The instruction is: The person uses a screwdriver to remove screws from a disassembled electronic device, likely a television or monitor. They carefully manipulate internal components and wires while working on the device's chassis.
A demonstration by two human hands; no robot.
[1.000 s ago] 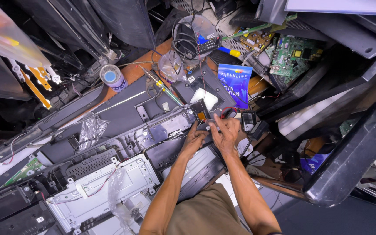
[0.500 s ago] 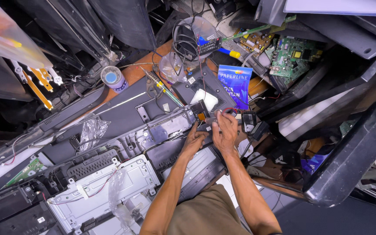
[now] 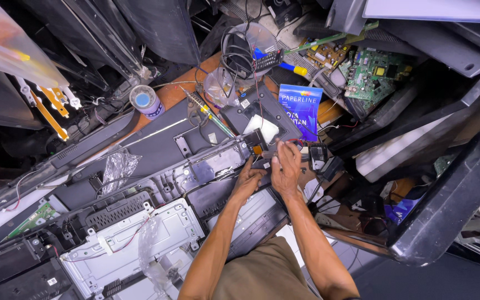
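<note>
Small black part (image 3: 266,162) — both hands (image 3: 276,173) lower than before, closer together.

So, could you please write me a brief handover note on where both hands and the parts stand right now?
Left hand: resting on the black plastic chassis, fingers on a small dark part at its edge.
Right hand: pinching the same small part, beside red wires; whether it grips firmly cannot be told.
Nearby: blue paper pack, screwdriver, tape roll, green circuit board.
Metal plate lies loose, lower left.
</note>
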